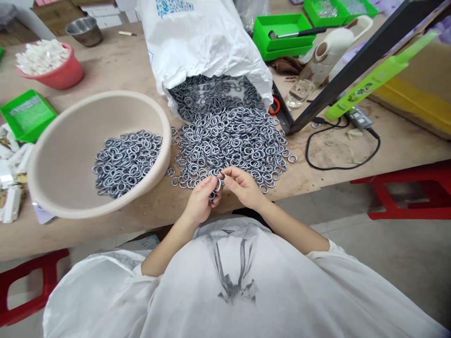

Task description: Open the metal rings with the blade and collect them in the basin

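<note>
The left hand has its grip curled round a few rings, maybe so they don't drop. The right hand is at its 3 o'clock. That grip is narrow, thumb and finger pinched on a dark ring, though the tips hide most of it. The two hands almost meet, which likely makes such small things easy to see.

At 12 o'clock from the hands is a big pile of rings on the worktop. Behind it lies a white bag, its mouth facing 6 o'clock, likely so rings spill out within reach.

Between 9 and 10 o'clock sits a wide tub. More rings lie at its 3 o'clock side; its tall wall probably stops them getting away.
</note>
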`<state>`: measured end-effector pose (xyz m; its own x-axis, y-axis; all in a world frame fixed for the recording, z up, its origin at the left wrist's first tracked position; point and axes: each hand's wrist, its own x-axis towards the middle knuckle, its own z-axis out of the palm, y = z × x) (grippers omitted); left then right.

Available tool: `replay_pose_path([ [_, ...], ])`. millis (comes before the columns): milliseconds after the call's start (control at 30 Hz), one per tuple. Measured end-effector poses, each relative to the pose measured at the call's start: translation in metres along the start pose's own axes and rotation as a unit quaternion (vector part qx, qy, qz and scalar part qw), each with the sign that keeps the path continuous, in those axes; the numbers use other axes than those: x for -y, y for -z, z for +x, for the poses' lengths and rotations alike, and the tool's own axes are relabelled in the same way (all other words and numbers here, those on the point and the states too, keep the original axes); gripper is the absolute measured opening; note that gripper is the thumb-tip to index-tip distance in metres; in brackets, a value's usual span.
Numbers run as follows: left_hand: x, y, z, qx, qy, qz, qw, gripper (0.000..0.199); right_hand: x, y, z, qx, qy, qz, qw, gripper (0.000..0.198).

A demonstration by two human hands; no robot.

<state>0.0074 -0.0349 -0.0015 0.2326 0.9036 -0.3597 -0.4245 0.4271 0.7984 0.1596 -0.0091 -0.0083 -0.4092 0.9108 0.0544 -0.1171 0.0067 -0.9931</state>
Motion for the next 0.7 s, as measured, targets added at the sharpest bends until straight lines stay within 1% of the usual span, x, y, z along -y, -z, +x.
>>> replay_pose_path([
  [433,-0.001,-0.001,-0.007,0.009,0.005,-0.002,1.0,0.043,0.006,-0.004,-0.001,0.007,-0.009,0.009,1.0,0.046],
  [567,-0.006,-0.004,-0.008,0.013,-0.008,-0.002,1.0,0.046,0.014,-0.002,-0.001,-0.025,0.009,-0.027,0.999,0.051],
  [700,-0.01,-0.006,-0.008,0.022,-0.029,-0.008,0.999,0.048,0.02,0.003,0.0,-0.054,0.007,-0.041,0.998,0.053],
])
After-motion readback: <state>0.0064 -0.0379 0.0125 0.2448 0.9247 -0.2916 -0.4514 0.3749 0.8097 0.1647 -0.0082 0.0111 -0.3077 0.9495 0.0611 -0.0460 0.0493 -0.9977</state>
